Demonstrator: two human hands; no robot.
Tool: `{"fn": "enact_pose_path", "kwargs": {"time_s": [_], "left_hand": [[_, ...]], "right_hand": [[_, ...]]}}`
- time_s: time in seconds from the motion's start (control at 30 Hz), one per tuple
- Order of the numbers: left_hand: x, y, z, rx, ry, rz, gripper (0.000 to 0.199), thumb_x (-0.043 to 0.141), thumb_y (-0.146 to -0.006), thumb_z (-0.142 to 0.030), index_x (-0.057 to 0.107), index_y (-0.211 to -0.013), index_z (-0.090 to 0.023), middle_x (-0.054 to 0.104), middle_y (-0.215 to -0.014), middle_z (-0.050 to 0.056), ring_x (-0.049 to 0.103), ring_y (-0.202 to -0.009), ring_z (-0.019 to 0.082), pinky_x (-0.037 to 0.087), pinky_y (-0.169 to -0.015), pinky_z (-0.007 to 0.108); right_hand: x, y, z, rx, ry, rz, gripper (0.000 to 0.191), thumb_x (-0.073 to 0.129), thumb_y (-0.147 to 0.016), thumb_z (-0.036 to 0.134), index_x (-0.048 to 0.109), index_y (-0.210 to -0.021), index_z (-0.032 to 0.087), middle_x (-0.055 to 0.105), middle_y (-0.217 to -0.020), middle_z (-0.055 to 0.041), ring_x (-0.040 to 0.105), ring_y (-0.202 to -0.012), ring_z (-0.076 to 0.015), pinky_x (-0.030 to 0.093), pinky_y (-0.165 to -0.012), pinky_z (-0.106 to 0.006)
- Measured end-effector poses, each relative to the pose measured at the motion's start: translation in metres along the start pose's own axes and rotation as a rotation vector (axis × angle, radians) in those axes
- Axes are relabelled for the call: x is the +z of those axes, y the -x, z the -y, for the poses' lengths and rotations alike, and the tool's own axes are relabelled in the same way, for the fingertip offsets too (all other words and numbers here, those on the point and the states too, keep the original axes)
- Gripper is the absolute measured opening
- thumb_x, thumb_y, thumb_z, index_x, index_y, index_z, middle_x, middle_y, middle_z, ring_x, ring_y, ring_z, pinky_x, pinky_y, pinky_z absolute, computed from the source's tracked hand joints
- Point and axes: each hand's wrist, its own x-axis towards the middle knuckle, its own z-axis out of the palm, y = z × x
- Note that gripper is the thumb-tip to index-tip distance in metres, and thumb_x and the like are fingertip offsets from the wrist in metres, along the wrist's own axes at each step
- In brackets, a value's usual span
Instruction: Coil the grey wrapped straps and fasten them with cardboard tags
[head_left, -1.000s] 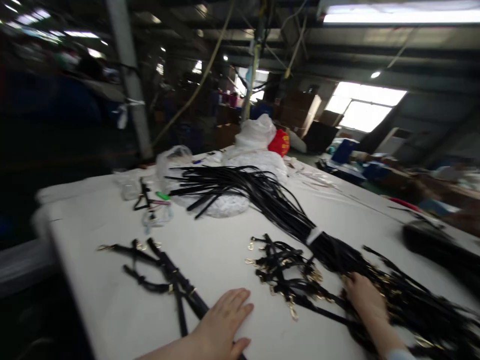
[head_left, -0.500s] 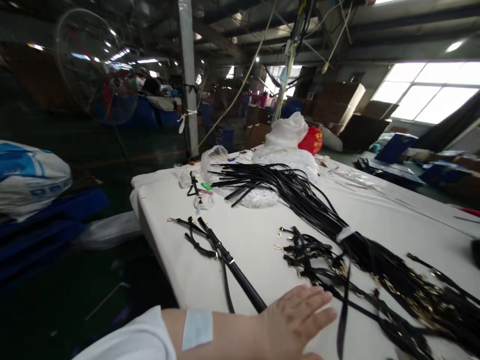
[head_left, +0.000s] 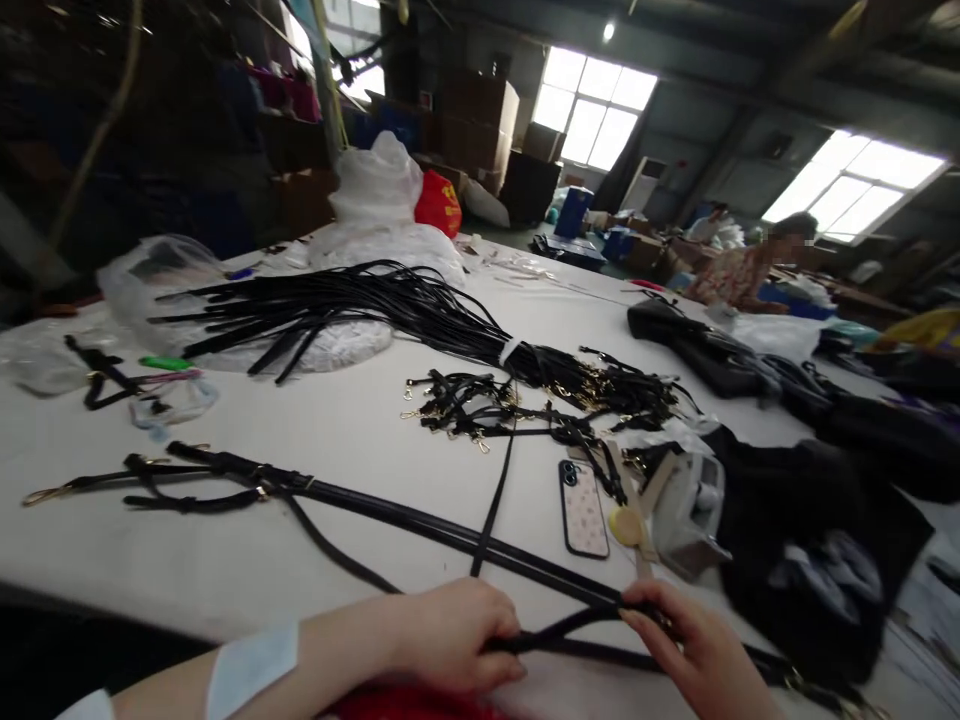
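Note:
My left hand [head_left: 461, 635] is closed around a black strap [head_left: 577, 625] at the bottom middle. To its right, my right hand [head_left: 694, 640] pinches the same dark straps between thumb and fingers. Long black straps with a gold clip [head_left: 46, 496] at their far left end run across the white table [head_left: 225, 570] to my right hand. Behind them lies a big bundle of black straps [head_left: 390, 305] tied with a white band [head_left: 511, 350]. A pile of short straps with gold clips [head_left: 465, 405] sits in front of the bundle.
A phone [head_left: 583, 508] and a yellow round item [head_left: 626, 525] lie right of centre. Black bags [head_left: 802, 520] cover the right side. Clear plastic bags [head_left: 375, 190] and a red bag [head_left: 438, 203] stand at the back. A person [head_left: 739, 265] is at the far right.
The view has swung right. My left hand, earlier spread over the table, has closed on a strap. My right hand has come into view, holding straps.

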Motion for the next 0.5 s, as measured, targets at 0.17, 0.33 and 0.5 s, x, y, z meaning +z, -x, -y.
{"fn": "enact_pose_path", "kwargs": {"time_s": [0.17, 0.33, 0.5], "left_hand": [[-0.013, 0.003, -0.009, -0.142, -0.02, -0.058, 0.015, 0.056, -0.088, -0.03, 0.065, -0.098, -0.022, 0.071, -0.086, 0.001, 0.064, -0.073, 0.016, 0.046, -0.064, 0.022], [-0.023, 0.001, -0.008, 0.002, -0.391, -0.065, 0.032, 0.046, -0.094, -0.019, 0.057, -0.123, -0.027, 0.066, -0.091, 0.003, 0.064, -0.075, 0.017, 0.046, -0.064, 0.023], [-0.046, 0.014, 0.006, 0.005, -0.592, -0.128, 0.053, 0.039, -0.083, -0.003, 0.054, -0.13, -0.026, 0.065, -0.094, 0.006, 0.063, -0.084, 0.021, 0.048, -0.071, 0.028]], "right_hand": [[-0.002, 0.008, 0.014, 0.012, 0.127, 0.155, 0.009, 0.064, -0.081, 0.032, 0.067, -0.085, 0.024, 0.07, -0.079, -0.0003, 0.063, -0.07, -0.0174, 0.049, -0.064, -0.026], [-0.002, 0.009, 0.015, -0.036, 0.159, 0.235, 0.011, 0.058, -0.087, 0.031, 0.067, -0.09, 0.025, 0.071, -0.089, -0.0011, 0.065, -0.082, -0.0186, 0.047, -0.074, -0.028], [-0.018, 0.011, -0.004, 0.012, 0.219, 0.204, 0.021, 0.049, -0.093, 0.037, 0.063, -0.085, 0.023, 0.068, -0.078, -0.0011, 0.063, -0.073, -0.018, 0.043, -0.068, -0.027]]}}
